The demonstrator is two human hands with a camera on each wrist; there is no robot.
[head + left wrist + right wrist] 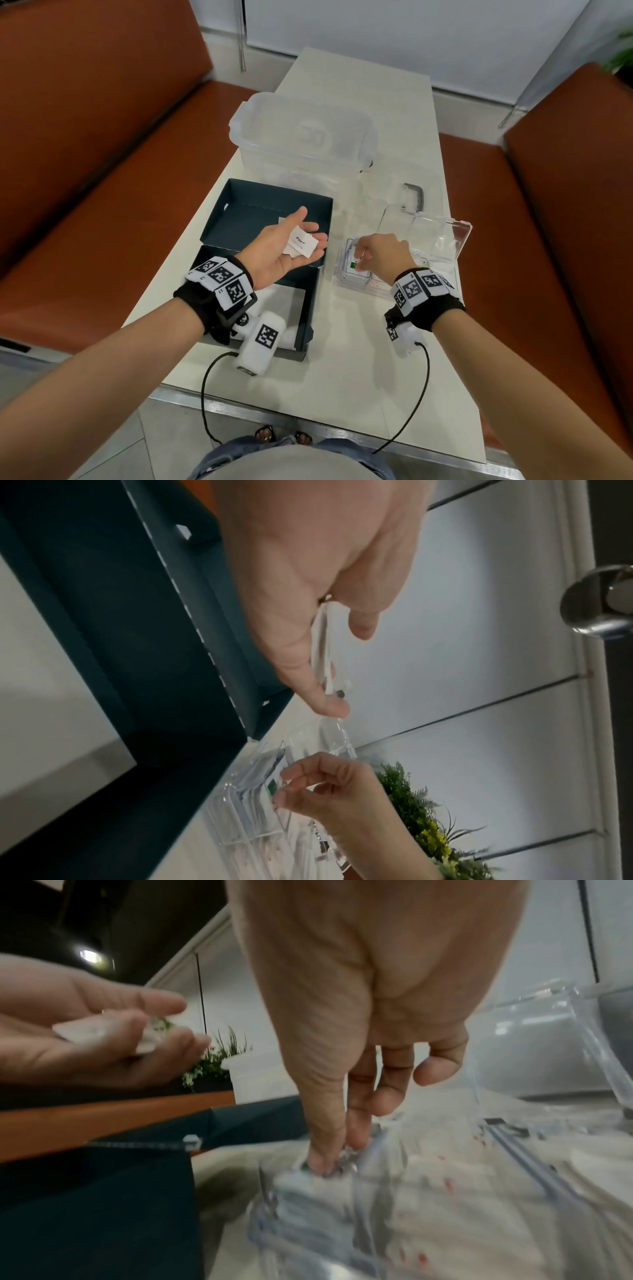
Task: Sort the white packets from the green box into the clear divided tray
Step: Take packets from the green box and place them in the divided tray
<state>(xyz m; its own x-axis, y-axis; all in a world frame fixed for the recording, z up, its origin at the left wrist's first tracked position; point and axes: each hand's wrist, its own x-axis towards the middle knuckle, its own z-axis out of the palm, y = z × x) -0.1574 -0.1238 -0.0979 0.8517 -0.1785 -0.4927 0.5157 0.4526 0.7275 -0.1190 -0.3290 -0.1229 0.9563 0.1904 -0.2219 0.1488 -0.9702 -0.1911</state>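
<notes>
In the middle of the head view, the left hand [291, 246] lies palm up with fingers loosely spread, and a few small white paper packets [301, 244] rest on the palm; the top one has the printed word "Pepper". This hand hovers over the dark green cardboard box [239, 219], which stands open at the centre left of the frame.

To the right of centre, the right hand [383, 253] reaches down into the near-left compartment of the clear plastic divided tray [445, 246]. Its thumb and first fingers are pressed together and pinch a white packet with a small green mark [352, 265], which stands among other packets already there. The other fingers are curled. The right wrist view is blurred, so I cannot tell if the packet is fully seated.

To do this step well, I think the packet should go in upright, beside its neighbours, and the fingers should let go only when it touches the bottom. The left palm should stay level, or the loose packets may slide off.
</notes>
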